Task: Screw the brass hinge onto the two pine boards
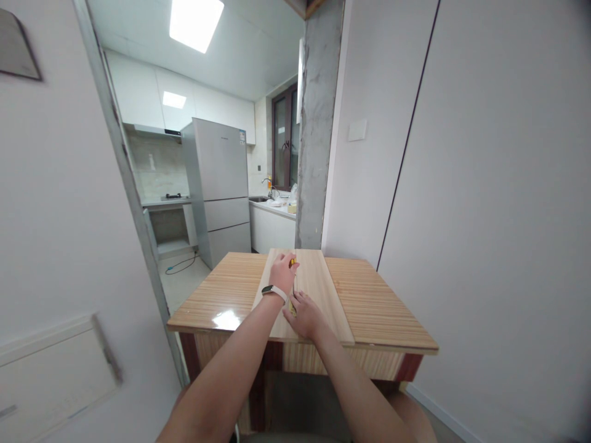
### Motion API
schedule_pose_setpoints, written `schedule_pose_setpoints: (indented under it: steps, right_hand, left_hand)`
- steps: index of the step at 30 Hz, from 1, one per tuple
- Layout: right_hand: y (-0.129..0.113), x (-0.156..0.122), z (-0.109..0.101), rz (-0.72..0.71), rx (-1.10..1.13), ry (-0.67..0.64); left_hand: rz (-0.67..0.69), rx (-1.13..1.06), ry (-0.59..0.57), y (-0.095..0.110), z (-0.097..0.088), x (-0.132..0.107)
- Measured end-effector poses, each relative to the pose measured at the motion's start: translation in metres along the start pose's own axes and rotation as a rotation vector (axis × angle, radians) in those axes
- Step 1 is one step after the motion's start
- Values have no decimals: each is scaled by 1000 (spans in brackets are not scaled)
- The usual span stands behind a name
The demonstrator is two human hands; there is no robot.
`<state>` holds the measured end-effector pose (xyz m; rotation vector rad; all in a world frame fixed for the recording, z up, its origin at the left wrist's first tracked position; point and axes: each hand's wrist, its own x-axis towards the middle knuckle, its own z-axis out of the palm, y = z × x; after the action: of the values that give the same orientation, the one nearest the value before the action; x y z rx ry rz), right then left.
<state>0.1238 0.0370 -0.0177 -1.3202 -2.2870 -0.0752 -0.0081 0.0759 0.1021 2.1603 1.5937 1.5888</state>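
Note:
A pale wooden board (pixel 323 295) lies lengthwise across the middle of the table, with a thin dark line running along it. My left hand (pixel 279 274), with a light-strapped band on the wrist, is over the far part of the board. Its fingers are closed around a small yellow-and-black tool (pixel 292 263) whose kind is mostly hidden. Nearer to me, my right hand (pixel 306 316) rests low on the board. Its thumb and fingers close about a small yellow piece (pixel 292 309), partly covered, too small to name.
The striped wooden table (pixel 383 301) extends to both sides of the board. A wall (pixel 484 215) stands close on the right. Beyond the doorway are a grey refrigerator (pixel 224 178), a kitchen counter (pixel 272 224) with a sink, and a cable (pixel 182 266) on the floor.

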Motion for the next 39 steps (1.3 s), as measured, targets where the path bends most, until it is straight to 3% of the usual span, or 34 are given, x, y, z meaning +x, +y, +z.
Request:
schedule_pose_setpoints:
  steps: [10,25,39]
  right_hand:
    - [0,0,-1,-4,-2,-9]
    - [1,0,-1,13,-11,-46]
    - [4,1,3,13,-1,-40]
  left_hand:
    - [61,-79,-14,-3,3,1]
    - [-10,6,2,-1,0,4]
    - [35,-61,-25,-4,1,3]
